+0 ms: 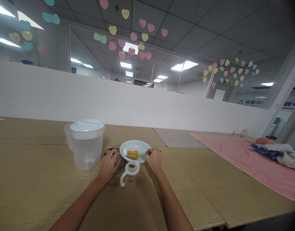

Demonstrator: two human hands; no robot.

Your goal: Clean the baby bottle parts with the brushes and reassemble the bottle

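My right hand (pixel 155 158) pinches the thin green handle of a brush with a yellow sponge head (pixel 132 154) at the right rim of a white bowl (pixel 135 143). The sponge head lies inside that bowl, beside a small white cap-like piece (pixel 124 151). My left hand (pixel 109 165) rests over a round metal dish (pixel 122 165), its fingers apart; part of the dish is hidden beneath it. Between my forearms stands an uncapped clear bottle (pixel 130 181) with a white handled collar and red lettering.
A lidded translucent pitcher (pixel 87 150) with liquid in it stands left of the metal dish. At the right, a pink cloth (pixel 234 154) covers part of the table, with bunched blue and white fabric (pixel 279 154) on it. A low white wall (pixel 137 106) runs behind the table.
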